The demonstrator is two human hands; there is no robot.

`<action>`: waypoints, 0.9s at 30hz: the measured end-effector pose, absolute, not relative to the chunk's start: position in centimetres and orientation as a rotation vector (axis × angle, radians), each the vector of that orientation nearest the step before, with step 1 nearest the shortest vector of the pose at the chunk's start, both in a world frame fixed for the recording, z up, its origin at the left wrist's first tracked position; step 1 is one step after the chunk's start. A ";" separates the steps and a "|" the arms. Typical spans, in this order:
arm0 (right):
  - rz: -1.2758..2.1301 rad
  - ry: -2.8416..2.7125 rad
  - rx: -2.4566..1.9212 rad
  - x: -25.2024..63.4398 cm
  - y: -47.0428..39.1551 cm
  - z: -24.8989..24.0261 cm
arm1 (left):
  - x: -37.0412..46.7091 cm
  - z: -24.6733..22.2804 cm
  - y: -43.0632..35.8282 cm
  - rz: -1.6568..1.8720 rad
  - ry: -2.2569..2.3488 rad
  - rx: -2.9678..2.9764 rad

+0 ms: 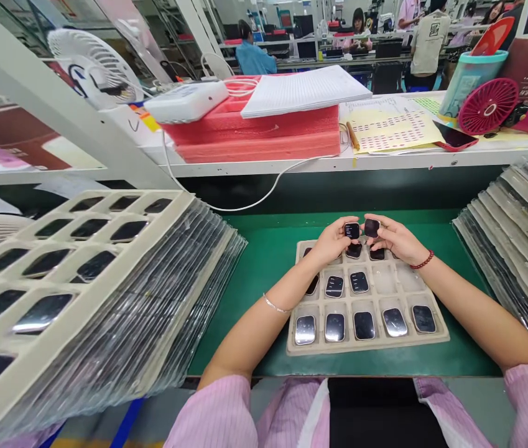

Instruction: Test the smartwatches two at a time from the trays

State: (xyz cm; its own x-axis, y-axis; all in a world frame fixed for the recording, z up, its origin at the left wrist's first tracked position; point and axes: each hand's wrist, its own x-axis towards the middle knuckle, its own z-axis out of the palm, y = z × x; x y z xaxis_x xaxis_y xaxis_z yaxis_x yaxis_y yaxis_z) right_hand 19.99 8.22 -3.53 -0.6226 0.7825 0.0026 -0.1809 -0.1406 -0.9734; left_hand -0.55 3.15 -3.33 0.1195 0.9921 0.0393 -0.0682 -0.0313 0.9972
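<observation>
My left hand [334, 239] is closed on a smartwatch body [351, 231] without a strap, its dark screen showing small light text. Close beside it, my right hand [395, 238] grips another smartwatch body [372, 228], whose screen looks dark. Both hands are over the far part of a beige plastic tray [367, 351] with square pockets. In the tray's nearest row several watch bodies [364, 325] lie face up. Two in the middle row, such as this lit watch [359, 282], show text, and two pockets at that row's right hold nothing. My hands partly hide the far row.
Tall stacks of watch-filled trays stand left [119, 292] and right [506, 249] on the green mat [264, 280]. Above, a white shelf [254, 167] carries red foam [259, 140], a notebook [305, 90], a pink fan [487, 107] and a phone [454, 136]. A white cable [264, 202] droops below it.
</observation>
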 end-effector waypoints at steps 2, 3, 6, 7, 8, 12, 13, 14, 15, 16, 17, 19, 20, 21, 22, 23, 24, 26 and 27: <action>1.828 -1.466 -0.714 19.9 8.2 -3.5 | -0.5 -3.2 3.1 1.177 1.054 1.238; 1.823 -1.473 -0.724 19.9 8.2 -3.5 | -0.5 -3.2 3.1 1.174 1.055 1.239; 1.802 -1.490 -0.737 19.8 8.1 -3.4 | -0.5 -3.1 3.0 1.165 1.063 1.246; 1.790 -1.493 -0.733 19.8 8.1 -3.3 | -0.5 -3.0 2.9 1.163 1.066 1.247; 1.774 -1.494 -0.725 19.8 8.0 -3.3 | -0.6 -3.0 2.9 1.160 1.069 1.247; 1.708 -1.479 -0.696 19.7 8.1 -3.3 | -0.6 -3.1 2.9 1.142 1.084 1.247; 1.692 -1.480 -0.700 19.6 8.1 -3.3 | -0.6 -3.1 2.9 1.141 1.087 1.247; 1.675 -1.490 -0.712 19.6 8.1 -3.4 | -0.7 -3.1 2.9 1.141 1.086 1.246; 1.653 -1.508 -0.731 19.5 8.2 -3.5 | -0.7 -3.1 2.9 1.141 1.084 1.243; 1.630 -1.533 -0.750 19.5 8.2 -3.6 | -0.7 -3.0 2.9 1.139 1.083 1.239; 1.609 -1.560 -0.764 19.4 8.3 -3.7 | -0.7 -3.0 2.9 1.137 1.083 1.236; 1.589 -1.602 -0.767 19.3 8.3 -4.0 | -0.8 -3.0 3.0 1.135 1.090 1.232; 1.591 -1.613 -0.756 19.2 8.4 -4.1 | -0.9 -3.0 3.1 1.135 1.095 1.232; 1.597 -1.618 -0.739 19.1 8.4 -4.2 | -0.9 -3.0 3.1 1.136 1.100 1.232; 1.605 -1.617 -0.721 19.1 8.4 -4.3 | -0.9 -3.0 3.1 1.136 1.105 1.232; 1.613 -1.614 -0.705 19.1 8.4 -4.3 | -0.9 -3.0 3.2 1.135 1.112 1.232; 1.622 -1.613 -0.692 19.1 8.4 -4.3 | -1.0 -3.0 3.2 1.133 1.119 1.233; 1.634 -1.609 -0.677 19.1 8.3 -4.2 | -1.0 -3.0 3.2 1.132 1.128 1.240; 1.636 -1.610 -0.676 19.1 8.3 -4.1 | -0.9 -3.0 3.2 1.133 1.129 1.245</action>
State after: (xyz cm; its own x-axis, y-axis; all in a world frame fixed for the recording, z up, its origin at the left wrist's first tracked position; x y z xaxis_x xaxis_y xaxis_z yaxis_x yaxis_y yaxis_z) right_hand 19.09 8.30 -4.11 -0.5941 0.7949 0.1230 -0.1361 0.0514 -0.9894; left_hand -0.95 3.16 -3.00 0.1027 0.9947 -0.0054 -0.0093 0.0064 0.9999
